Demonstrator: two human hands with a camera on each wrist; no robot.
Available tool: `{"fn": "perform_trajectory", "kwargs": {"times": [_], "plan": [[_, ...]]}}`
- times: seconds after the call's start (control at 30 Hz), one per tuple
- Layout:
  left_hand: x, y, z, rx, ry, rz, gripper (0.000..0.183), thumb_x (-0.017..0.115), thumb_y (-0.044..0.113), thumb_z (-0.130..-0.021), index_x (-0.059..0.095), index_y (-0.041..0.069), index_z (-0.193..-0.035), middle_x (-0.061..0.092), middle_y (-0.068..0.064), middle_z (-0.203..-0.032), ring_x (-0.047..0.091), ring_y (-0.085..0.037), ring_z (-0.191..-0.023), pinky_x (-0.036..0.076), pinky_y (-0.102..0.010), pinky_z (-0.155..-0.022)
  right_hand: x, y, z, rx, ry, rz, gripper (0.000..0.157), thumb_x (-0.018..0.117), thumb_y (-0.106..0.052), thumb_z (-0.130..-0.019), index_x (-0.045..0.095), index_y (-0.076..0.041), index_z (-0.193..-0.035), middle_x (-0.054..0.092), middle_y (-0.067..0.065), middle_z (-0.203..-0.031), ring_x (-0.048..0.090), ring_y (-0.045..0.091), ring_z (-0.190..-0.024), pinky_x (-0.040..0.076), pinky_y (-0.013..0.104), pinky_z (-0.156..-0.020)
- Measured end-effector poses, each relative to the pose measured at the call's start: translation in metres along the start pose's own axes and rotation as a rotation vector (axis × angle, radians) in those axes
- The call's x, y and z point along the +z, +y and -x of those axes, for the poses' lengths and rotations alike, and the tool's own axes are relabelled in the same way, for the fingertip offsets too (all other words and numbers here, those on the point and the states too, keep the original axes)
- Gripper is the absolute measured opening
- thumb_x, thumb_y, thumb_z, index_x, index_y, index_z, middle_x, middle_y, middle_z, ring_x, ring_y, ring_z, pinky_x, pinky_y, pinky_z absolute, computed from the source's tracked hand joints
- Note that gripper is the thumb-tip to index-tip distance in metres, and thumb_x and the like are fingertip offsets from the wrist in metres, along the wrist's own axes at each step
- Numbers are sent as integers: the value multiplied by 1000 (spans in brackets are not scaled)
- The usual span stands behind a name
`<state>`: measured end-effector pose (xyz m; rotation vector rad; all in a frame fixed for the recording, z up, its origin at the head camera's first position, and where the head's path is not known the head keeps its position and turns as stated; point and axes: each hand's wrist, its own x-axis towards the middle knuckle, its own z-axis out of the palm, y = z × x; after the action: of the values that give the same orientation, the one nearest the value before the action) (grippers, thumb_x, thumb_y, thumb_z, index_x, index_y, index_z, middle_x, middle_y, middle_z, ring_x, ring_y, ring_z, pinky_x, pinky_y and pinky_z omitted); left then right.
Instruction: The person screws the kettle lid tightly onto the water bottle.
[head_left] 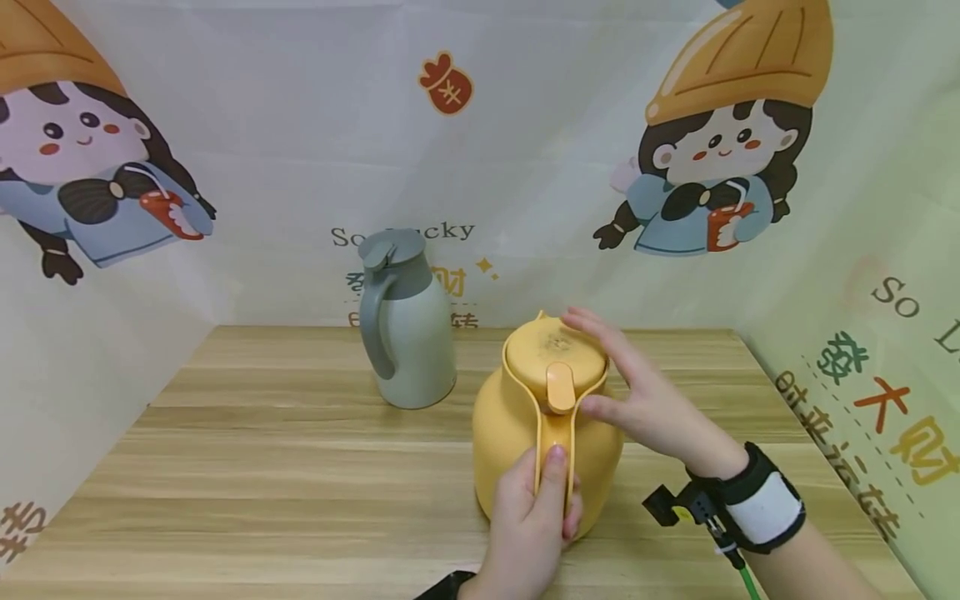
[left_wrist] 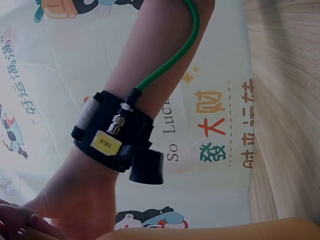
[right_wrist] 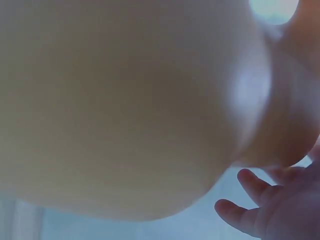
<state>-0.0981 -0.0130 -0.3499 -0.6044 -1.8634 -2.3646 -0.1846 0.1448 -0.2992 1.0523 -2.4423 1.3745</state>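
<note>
A round yellow thermos jug [head_left: 506, 433] stands on the table, its handle facing the wearer. My left hand [head_left: 521, 521] grips that handle, thumb lying along its top. Spread beside the right edge of the jug's lid [head_left: 555, 343] is my right hand [head_left: 645, 408], its fingers mostly straight. Between the hands, an orange lever [head_left: 559, 387] sits at the back of the lid. In the right wrist view the jug's body [right_wrist: 125, 110] fills most of the picture, with the right fingers [right_wrist: 250, 187] at its lower right.
A grey-green thermos jug [head_left: 420, 350] with a darker handle stands behind and left of the yellow one. The wooden table [head_left: 262, 467] ends at a printed cloth backdrop [head_left: 300, 125]. A green cable [head_left: 748, 581] runs from the right wrist camera.
</note>
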Motion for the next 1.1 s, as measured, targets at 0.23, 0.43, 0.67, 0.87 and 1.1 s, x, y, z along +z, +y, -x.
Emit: {"fn": "perform_trajectory", "kwargs": {"times": [0.23,0.43,0.67,0.87,1.1], "plan": [[0,-1,0,1,-1,-2,32,35,15,-102,46,-6,-81,37,-19,-46,34,-7,-39,30,-15,-38,14,26,20,110,141,-241,72,44,-56,-91,15,-17,-145,18,14,-146,20,38,-128,22,66,-94],[0,-1,-1,-1,4,-9,32,35,15,-102,46,-6,-81,37,-18,-45,34,-7,-38,30,-15,-38,35,49,41,241,263,-346,56,30,-48,-98,12,-24,-145,14,10,-146,19,34,-129,14,61,-101],[0,-1,-1,-13,2,-3,33,35,16,-102,46,-8,-82,38,-18,-46,35,-8,-38,30,-15,-38,56,68,63,285,297,-367,59,28,-46,-98,4,-20,-146,11,14,-147,11,30,-132,8,60,-102],[-1,-2,0,2,-7,-18,33,34,15,-102,46,-7,-82,38,-19,-46,35,-7,-39,30,-15,-38,74,74,77,173,260,-356,81,48,-57,-89,2,-23,-146,1,8,-150,-1,28,-134,0,62,-100],[-2,-2,1,21,-26,-11,33,32,14,-103,45,-8,-81,37,-19,-46,34,-8,-40,29,-15,-39,82,78,83,149,215,-398,113,75,-47,-69,-6,-30,-145,-5,0,-151,-8,26,-134,-5,67,-96]]}}
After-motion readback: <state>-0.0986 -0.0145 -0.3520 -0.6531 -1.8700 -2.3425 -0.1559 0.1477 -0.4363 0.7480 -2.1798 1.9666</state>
